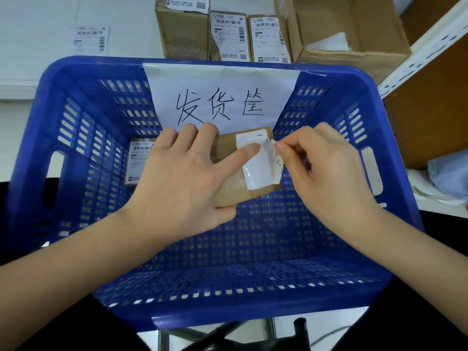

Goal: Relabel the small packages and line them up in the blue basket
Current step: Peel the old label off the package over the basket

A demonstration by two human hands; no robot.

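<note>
Over the blue basket (pixel 76 79) my left hand (pixel 182 178) grips a small brown cardboard package (pixel 229 188), its index finger pressing on the white label (pixel 258 165) stuck to the top. My right hand (pixel 326 171) pinches the curled, torn right edge of that label between thumb and fingertips. A second small package (pixel 136 160) with a printed barcode label lies inside the basket at the far left, partly hidden by my left hand.
A white paper sign (pixel 220 97) with handwritten characters hangs on the basket's far wall. Behind the basket stand three labelled cardboard packages (pixel 229 36) and an open carton (pixel 354 34). A loose shipping label (pixel 90 39) lies at far left. Metal shelving (pixel 417 54) rises at right.
</note>
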